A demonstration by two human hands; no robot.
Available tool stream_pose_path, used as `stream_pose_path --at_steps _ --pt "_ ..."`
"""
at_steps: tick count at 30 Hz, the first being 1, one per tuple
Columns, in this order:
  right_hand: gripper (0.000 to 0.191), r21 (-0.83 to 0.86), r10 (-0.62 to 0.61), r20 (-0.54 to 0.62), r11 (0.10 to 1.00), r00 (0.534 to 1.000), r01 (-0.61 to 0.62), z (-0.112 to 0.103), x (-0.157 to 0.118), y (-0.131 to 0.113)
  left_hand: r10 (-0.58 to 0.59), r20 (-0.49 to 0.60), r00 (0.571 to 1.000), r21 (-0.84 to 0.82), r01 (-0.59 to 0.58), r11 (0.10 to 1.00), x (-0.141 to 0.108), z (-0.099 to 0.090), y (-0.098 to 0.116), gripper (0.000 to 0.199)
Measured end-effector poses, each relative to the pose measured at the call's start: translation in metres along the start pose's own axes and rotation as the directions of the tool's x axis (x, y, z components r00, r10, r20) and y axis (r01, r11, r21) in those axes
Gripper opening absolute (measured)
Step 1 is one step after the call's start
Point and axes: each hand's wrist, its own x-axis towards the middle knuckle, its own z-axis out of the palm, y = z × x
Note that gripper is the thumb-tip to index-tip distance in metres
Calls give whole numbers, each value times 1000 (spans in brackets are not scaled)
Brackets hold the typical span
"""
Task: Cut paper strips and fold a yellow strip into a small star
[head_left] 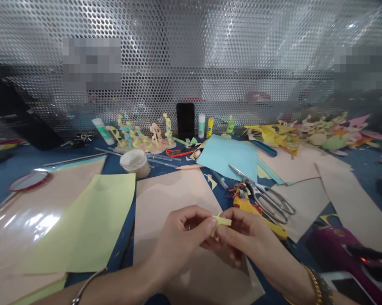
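Between my two hands is a small piece of yellow paper (222, 220), cut or folded into a pointed, star-like shape. My left hand (186, 231) pinches its left side between thumb and fingers. On the right side, my right hand (246, 233) grips it the same way, fingertips close to the left ones. Both hands are over a large pale pink sheet (165, 190) lying on the table. To the right of my right hand lie a yellow glue gun (273, 226) and silver scissors (269, 201). The fingers partly hide the paper piece.
A light blue sheet (231, 156) and a red cutter (180, 152) lie ahead. Behind the pink sheet stands a white tub (135, 163). Paper coral-like shapes (143, 135), a black phone (185, 118) and glue sticks (201, 126) line the back. A purple device (340, 245) sits right.
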Motion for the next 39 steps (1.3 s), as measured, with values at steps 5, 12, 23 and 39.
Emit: stream_pose_path --at_steps 5,12,23,39 --pt "38 -19 -4 -27 1000 1000 3 1 -1 -5 -2 -12 1000 -1 2 1000 -2 0 -1 11" --pt "42 -26 -5 -55 1000 998 3 1 -2 -3 -7 -45 999 16 8 1000 0 0 2 15" --pt "42 -55 -62 -59 997 996 59 -2 -3 0 -3 -84 996 18 4 1000 -2 -3 -1 17" --pt "46 -69 -95 -130 994 987 86 -3 0 7 20 -92 996 -22 -22 1000 2 -5 -4 24"
